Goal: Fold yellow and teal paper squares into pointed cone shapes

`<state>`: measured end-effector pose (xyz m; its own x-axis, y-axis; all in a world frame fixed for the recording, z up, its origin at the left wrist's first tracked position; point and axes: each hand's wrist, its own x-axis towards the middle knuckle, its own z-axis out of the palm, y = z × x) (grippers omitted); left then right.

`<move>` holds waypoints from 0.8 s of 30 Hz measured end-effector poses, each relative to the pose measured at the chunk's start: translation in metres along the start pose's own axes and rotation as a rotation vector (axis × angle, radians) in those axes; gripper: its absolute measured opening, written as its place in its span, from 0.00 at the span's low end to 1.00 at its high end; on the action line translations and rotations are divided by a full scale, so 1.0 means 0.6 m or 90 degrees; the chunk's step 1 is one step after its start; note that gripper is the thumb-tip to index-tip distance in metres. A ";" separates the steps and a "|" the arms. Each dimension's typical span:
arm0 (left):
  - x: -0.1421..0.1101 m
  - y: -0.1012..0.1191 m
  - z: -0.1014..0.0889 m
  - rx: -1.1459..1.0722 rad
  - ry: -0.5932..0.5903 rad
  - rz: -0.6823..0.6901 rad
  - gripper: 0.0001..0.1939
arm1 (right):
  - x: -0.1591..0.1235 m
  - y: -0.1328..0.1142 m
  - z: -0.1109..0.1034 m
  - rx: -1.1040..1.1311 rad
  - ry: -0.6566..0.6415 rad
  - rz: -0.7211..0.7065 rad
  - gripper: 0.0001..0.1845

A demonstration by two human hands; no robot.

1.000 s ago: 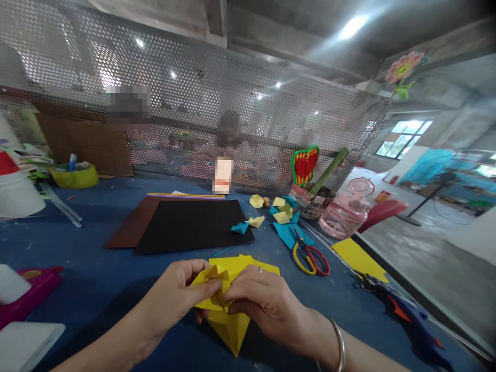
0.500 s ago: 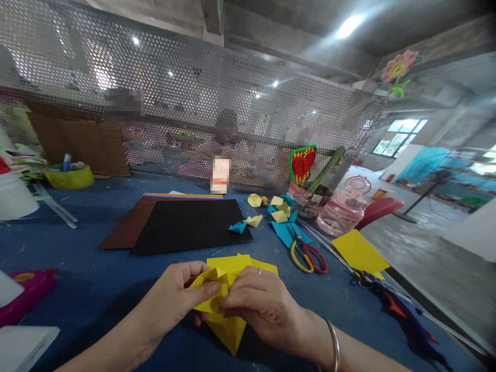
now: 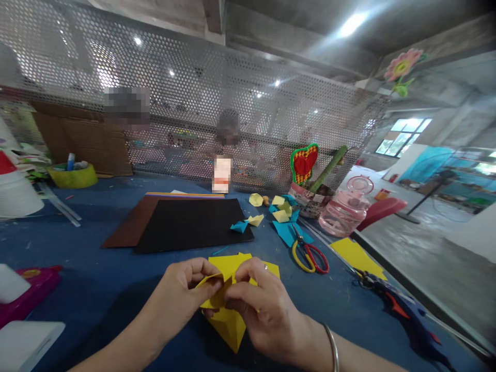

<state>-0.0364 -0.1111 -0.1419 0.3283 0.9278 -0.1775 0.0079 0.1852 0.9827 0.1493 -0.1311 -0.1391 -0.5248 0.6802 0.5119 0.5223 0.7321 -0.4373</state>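
Near the table's front, my left hand (image 3: 189,284) pinches a folded piece of yellow paper (image 3: 217,298) between thumb and fingers. My right hand (image 3: 267,305) is closed at the right side of that piece, thumb and fingertips gathered on its edge; a ring and a bracelet show on this side. Beneath and behind both hands lies more yellow paper (image 3: 229,330), with a creased, pointed end towards me. How many sheets there are cannot be made out, as the hands cover the middle.
Black card (image 3: 189,222) over brown card (image 3: 126,222) lies beyond my hands. Scissors (image 3: 306,253), small folded paper pieces (image 3: 284,209) and a glue gun (image 3: 406,310) are to the right. A pink bottle (image 3: 344,209) stands behind; a magenta tape dispenser (image 3: 36,294) is at left.
My left hand has tilted the folded yellow piece, so its upper face shows less. My right fingers have lifted and opened slightly at its edge. The view has shifted a little.
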 end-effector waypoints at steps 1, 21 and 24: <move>-0.001 0.000 0.001 0.011 0.013 0.006 0.13 | 0.000 -0.002 0.002 0.008 0.006 0.018 0.10; -0.019 -0.008 0.008 0.167 0.050 0.135 0.05 | 0.011 -0.016 0.004 0.152 0.029 0.363 0.12; -0.026 -0.009 0.008 0.225 0.039 0.165 0.11 | 0.011 -0.013 -0.002 0.207 -0.086 0.396 0.05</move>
<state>-0.0368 -0.1284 -0.1440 0.3050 0.9486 0.0842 0.2592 -0.1678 0.9511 0.1428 -0.1324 -0.1316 -0.2846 0.9586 0.0087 0.5356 0.1665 -0.8279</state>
